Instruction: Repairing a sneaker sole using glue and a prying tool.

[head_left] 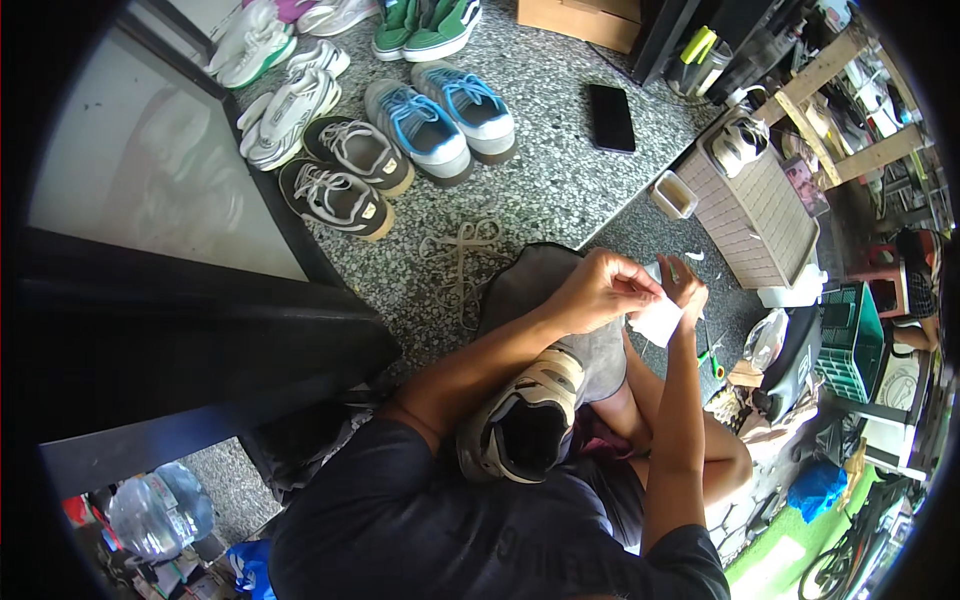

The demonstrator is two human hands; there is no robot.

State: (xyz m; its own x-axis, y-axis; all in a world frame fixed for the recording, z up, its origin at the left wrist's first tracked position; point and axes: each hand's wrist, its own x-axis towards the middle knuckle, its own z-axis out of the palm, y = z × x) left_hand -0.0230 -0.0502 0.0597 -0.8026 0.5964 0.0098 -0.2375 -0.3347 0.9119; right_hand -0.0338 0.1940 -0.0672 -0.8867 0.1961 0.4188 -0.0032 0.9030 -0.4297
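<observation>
My left hand (604,292) pinches the edge of a small white sheet (655,322), which looks like paper or thin cloth. On the sheet's other side, my right hand (684,291) has its fingers closed around it. Below my left forearm a worn beige and dark sneaker (566,372) rests in my lap, its opening toward me and no lace visible in it. Under it lies a grey pad or cloth (603,365) over my legs. Loose beige shoelaces (470,237) lie on the speckled ledge beyond my left arm.
Brown sneakers (340,195), blue-grey sneakers (420,130) and green shoes (445,28) stand on the ledge near a black phone (612,118). At right are a woven box (750,210) bearing a shoe, a small tub (675,195), green-handled scissors (715,366) and a green crate (848,340).
</observation>
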